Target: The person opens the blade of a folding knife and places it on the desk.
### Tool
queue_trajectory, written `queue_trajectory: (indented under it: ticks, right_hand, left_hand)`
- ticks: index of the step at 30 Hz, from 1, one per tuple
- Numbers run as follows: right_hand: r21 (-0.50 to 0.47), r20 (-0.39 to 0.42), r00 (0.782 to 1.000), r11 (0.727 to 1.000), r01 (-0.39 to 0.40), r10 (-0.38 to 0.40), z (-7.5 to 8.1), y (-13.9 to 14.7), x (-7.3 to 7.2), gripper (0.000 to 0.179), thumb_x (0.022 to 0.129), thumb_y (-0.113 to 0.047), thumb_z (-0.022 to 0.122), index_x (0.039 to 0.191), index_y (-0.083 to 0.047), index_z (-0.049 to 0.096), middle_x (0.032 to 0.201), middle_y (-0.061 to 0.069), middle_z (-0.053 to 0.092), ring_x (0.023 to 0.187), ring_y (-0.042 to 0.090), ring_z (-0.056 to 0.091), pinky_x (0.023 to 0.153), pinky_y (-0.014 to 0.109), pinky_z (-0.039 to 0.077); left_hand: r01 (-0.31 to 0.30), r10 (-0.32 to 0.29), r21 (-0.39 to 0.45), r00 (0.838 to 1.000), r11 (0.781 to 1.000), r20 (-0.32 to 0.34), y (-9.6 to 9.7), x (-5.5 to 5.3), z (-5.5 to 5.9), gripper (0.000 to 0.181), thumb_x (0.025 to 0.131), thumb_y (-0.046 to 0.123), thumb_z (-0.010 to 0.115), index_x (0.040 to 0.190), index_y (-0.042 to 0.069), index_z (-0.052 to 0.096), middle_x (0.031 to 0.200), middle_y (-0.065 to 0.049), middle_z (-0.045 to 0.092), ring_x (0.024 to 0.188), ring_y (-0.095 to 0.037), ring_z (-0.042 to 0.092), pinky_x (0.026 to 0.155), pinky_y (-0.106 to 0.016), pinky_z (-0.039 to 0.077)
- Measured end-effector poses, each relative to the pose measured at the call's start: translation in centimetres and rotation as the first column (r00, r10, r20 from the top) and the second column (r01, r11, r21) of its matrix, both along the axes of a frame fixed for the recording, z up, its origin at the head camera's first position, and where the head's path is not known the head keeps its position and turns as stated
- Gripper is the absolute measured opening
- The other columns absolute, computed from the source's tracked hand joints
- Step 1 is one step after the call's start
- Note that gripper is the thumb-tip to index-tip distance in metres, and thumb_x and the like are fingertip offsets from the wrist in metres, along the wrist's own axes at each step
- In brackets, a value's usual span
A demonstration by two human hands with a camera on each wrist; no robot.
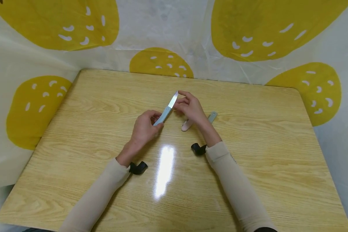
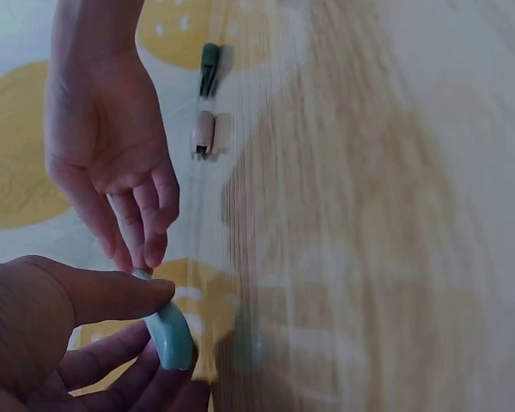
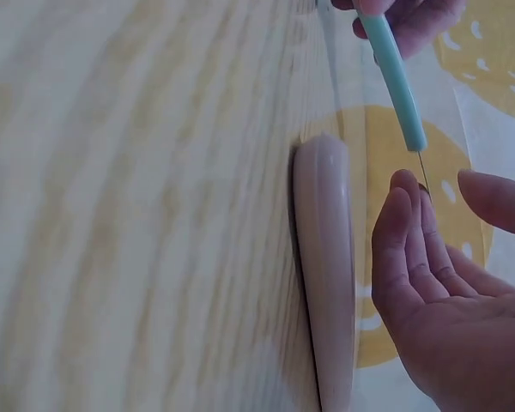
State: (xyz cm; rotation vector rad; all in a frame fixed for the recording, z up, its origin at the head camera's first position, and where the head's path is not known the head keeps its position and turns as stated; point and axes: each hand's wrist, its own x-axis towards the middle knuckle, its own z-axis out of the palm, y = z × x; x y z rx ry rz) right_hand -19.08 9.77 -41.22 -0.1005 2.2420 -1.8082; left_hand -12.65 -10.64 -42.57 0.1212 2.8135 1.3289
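Light blue knife [image 1: 163, 116], blade [image 1: 173, 100] out of the handle, held up off the table [image 1: 261, 145] between the two hands, around the middle. From my end: left hand [image 1: 145, 127] grips the handle, thumb on one side, fingers curled round the other. Right hand [image 1: 193, 111] isn't gripping: fingers [image 3: 395, 232] slightly bent at the blade, thumb [image 3: 498, 202] well apart from them. Contact looks light; can't tell how hard it presses.

Doing this well, I'd say: left holds the handle firm and dead still, right does the moving. I'd push only on the flat or the spine, fingertips off the edge and the point. Can't make out which side is sharp, so I'd check first. If the blade is to swing, I'd clear the left fingers out of the handle's slot. Slow, even pressure; a slip here means a cut.

Pink handle [image 3: 326, 266] and grey-green handle [image 1: 212, 116] lie on the table near the right wrist; I'd keep that forearm from knocking them. Yellow-patterned sheet [image 1: 165, 19] behind.
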Motion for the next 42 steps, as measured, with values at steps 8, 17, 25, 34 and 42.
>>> queue_trajectory:
  ticks: [8, 17, 25, 34, 42]
  right_hand:
    - [0.067, 0.022, 0.999, 0.997, -0.024, 0.023, 0.1, 0.0, -0.6, 0.054, 0.1, -0.012, 0.069, 0.152, -0.01, 0.052, 0.125, 0.02, 0.067, 0.107, 0.034, 0.069, 0.092, 0.039, 0.058]
    - [0.211, 0.006, 0.995, 0.972, -0.103, 0.104, -0.3, -0.1, -1.2, 0.061, 0.101, -0.026, 0.07, 0.156, -0.011, 0.048, 0.112, 0.013, 0.069, 0.085, 0.028, 0.064, 0.074, 0.031, 0.052]
    - [0.269, 0.035, 0.991, 0.953, -0.137, 0.133, -0.7, -0.2, -1.8, 0.062, 0.098, -0.023, 0.074, 0.154, -0.01, 0.05, 0.1, 0.008, 0.067, 0.073, 0.018, 0.059, 0.063, 0.025, 0.046]
    - [0.283, 0.078, 0.983, 0.942, -0.183, 0.167, -0.8, -0.2, -2.7, 0.059, 0.099, -0.024, 0.072, 0.152, -0.007, 0.053, 0.09, 0.005, 0.067, 0.064, 0.015, 0.053, 0.06, 0.025, 0.043]
    - [0.28, 0.095, 0.981, 0.941, -0.191, 0.171, -0.8, 0.0, -2.9, 0.06, 0.1, -0.027, 0.07, 0.153, -0.007, 0.05, 0.1, 0.009, 0.071, 0.071, 0.017, 0.057, 0.066, 0.027, 0.047]
  left_hand:
    - [-0.02, 0.021, -0.037, 1.0, 0.999, 0.019, -0.6, 0.0, 0.0, 0.031, 0.088, 0.009, 0.081, 0.117, 0.005, 0.074, 0.103, -0.011, 0.074, 0.091, -0.025, 0.067, 0.08, -0.036, 0.052]
    - [-0.017, 0.019, -0.055, 0.999, 0.998, 0.042, -0.8, 0.0, -0.1, 0.032, 0.088, 0.012, 0.083, 0.119, 0.005, 0.076, 0.104, -0.01, 0.073, 0.091, -0.024, 0.069, 0.076, -0.032, 0.051]
    - [-0.031, 0.035, -0.08, 0.998, 0.996, 0.055, -0.9, -0.1, -0.1, 0.032, 0.088, 0.013, 0.083, 0.118, 0.006, 0.077, 0.105, -0.01, 0.075, 0.092, -0.024, 0.072, 0.077, -0.037, 0.055]
    - [-0.024, 0.028, -0.115, 0.999, 0.993, 0.035, -1.2, -0.2, -0.2, 0.031, 0.088, 0.014, 0.083, 0.119, 0.007, 0.079, 0.104, -0.01, 0.074, 0.09, -0.025, 0.072, 0.075, -0.035, 0.054]
    - [-0.035, 0.039, -0.138, 0.999, 0.99, 0.028, -1.4, 0.0, -0.2, 0.031, 0.09, 0.015, 0.081, 0.12, 0.008, 0.078, 0.104, -0.009, 0.073, 0.088, -0.024, 0.068, 0.071, -0.033, 0.05]
